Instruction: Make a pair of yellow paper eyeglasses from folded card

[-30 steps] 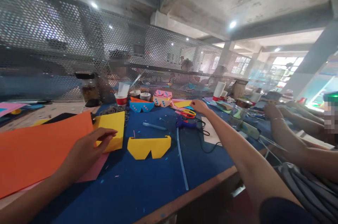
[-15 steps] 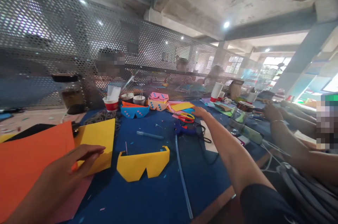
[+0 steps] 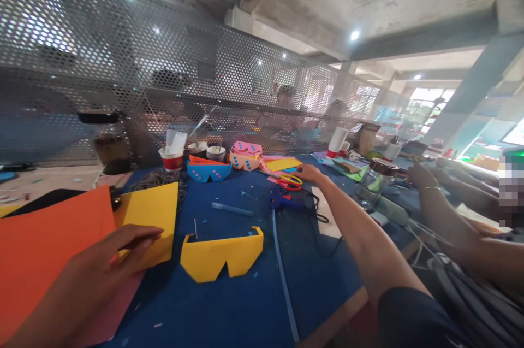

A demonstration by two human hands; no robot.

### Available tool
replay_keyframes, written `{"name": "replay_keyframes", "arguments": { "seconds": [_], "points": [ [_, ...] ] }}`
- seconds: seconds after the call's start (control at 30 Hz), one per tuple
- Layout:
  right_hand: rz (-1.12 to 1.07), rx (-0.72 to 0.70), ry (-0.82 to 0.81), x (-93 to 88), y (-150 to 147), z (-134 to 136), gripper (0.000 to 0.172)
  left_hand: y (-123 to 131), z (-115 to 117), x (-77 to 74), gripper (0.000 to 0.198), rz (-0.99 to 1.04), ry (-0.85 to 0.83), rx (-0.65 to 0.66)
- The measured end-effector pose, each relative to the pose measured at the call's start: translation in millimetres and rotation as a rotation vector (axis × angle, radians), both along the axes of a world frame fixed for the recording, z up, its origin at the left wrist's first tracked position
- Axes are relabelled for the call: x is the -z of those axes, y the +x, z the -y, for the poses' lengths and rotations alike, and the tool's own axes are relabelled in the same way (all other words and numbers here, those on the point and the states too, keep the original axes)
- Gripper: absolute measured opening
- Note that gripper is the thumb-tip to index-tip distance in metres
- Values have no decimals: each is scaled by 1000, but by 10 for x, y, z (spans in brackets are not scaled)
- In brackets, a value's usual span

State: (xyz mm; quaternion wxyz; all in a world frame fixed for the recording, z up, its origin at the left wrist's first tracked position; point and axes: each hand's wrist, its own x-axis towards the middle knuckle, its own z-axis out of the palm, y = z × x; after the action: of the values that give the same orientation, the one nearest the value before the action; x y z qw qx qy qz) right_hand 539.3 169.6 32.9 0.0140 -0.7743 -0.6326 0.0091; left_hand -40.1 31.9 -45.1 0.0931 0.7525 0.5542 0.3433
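My left hand [image 3: 117,255] lies with fingers stretched out flat on a yellow paper sheet [image 3: 151,217], where it overlaps an orange sheet [image 3: 49,249] and a pink one beneath. My right arm reaches far across the blue table [image 3: 229,310]. My right hand [image 3: 310,173] is at the red-and-yellow scissors [image 3: 290,182], its fingers too small and turned away to read. A yellow paper glasses cut-out [image 3: 221,255] lies between my arms.
Blue [image 3: 208,172] and pink [image 3: 244,154] paper glasses, a red cup [image 3: 172,160] and small bowls stand by the perforated metal screen [image 3: 164,64]. A blue glue gun [image 3: 286,203] with its cable, a glue stick [image 3: 282,266], a pen [image 3: 232,208] and a glass jar [image 3: 374,178] lie nearby. Another person's arms [image 3: 438,200] rest at the right.
The view has swung left and down a little over the second. My right hand stays at the scissors; my left hand still rests on the yellow sheet.
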Motion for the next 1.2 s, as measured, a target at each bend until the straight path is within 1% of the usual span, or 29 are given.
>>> {"name": "replay_keyframes", "arguments": {
  "seconds": [0.03,0.1,0.2,0.37,0.57,0.67,0.73,0.8,0.87,1.03,1.13,1.2],
  "points": [
    [6,3,2,-5,-20,7,40,45,34,-75,33,55,-11,-24],
    [21,6,5,-15,-59,15,40,121,92,-203,33,97,-34,-38],
    [53,7,1,-24,-116,21,40,172,132,-290,34,122,-51,-41],
    [141,5,7,-31,-205,32,39,189,126,-288,35,136,-40,-18],
    [249,-6,60,-46,-267,102,40,213,135,-323,40,150,-58,6],
    [273,-2,110,-102,-274,157,40,206,137,-335,45,126,-76,9],
    [272,7,154,-171,-270,201,40,199,139,-331,49,112,-96,15],
    [255,15,202,-258,-258,257,40,191,144,-321,51,114,-108,19],
    [218,22,254,-355,-239,328,39,185,151,-310,49,123,-114,24],
    [40,21,426,-590,-237,556,37,206,163,-332,44,141,-69,38],
    [-110,-20,542,-694,-370,698,35,236,166,-360,43,164,-30,40],
    [-222,-90,611,-731,-553,790,30,254,179,-381,44,199,-22,58]
  ]
}}
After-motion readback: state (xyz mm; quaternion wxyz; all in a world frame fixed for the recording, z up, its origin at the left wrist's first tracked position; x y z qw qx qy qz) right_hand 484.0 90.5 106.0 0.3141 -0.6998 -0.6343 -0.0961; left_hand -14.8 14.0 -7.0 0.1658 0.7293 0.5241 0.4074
